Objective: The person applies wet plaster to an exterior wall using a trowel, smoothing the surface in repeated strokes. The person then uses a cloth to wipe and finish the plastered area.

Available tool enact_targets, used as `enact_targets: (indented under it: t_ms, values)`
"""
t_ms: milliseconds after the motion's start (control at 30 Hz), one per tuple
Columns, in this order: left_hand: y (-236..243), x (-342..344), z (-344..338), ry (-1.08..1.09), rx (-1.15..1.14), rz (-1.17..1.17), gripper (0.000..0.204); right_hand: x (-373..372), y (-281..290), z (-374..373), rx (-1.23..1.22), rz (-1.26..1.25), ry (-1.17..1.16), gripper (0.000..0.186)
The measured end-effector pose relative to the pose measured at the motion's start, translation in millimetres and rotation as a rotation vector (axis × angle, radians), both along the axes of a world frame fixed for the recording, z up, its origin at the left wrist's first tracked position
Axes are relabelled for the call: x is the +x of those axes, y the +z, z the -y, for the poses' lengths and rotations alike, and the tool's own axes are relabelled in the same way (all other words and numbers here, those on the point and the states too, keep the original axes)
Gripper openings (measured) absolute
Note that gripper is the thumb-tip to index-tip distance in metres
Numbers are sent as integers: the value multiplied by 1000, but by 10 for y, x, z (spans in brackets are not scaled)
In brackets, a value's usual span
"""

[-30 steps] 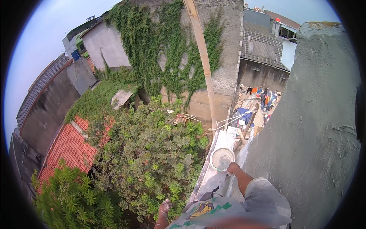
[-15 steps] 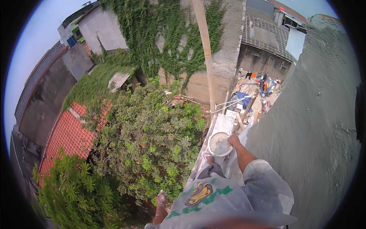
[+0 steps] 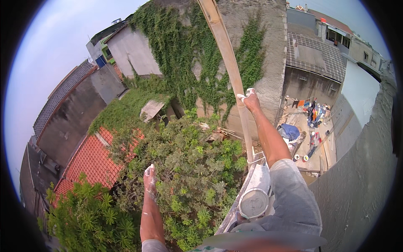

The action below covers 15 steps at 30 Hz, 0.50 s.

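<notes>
My right arm reaches forward to a tall bamboo pole (image 3: 226, 48). My right hand (image 3: 252, 101) is closed at the pole's right edge, with a whitened digit across its front; part of the grip is hidden. My left hand (image 3: 150, 178) is raised over the shrubs, fingers drawn together, with pale smears and nothing visible in it. A round white bucket (image 3: 253, 203) of grey wet mix stands on the narrow, pale-stained plank (image 3: 259, 178) just in front of my body, and neither hand touches it. White cord (image 3: 256, 158) is tied round the pole's lower part.
A freshly plastered grey wall (image 3: 357, 168) rises close on my right. Left of the plank is a drop to leafy shrubs (image 3: 180, 168) and a red tiled roof (image 3: 94, 161). Below right, a yard (image 3: 317, 147) holds scattered clothes and cans. An ivy-covered wall (image 3: 176, 46) stands ahead.
My right hand has left the bucket's rim and moved up and forward to the bamboo pole. My left hand has risen and stretched forward. The view has shifted, showing more of the yard.
</notes>
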<state>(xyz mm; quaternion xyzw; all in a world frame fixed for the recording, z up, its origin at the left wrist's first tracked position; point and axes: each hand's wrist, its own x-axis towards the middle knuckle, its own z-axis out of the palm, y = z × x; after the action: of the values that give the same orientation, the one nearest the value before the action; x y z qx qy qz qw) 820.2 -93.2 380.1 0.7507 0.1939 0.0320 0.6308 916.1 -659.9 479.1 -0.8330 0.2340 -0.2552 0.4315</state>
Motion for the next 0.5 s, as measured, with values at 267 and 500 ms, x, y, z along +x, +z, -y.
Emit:
enact_targets:
  t_ms: [267,500]
  values:
    - [2939,1924,2180,-299,129,674,81,1074,1128,72,9,166,122,99]
    - [4447,2718,3343,-279,147,858,100,1423,984,235,-79,63,138,96]
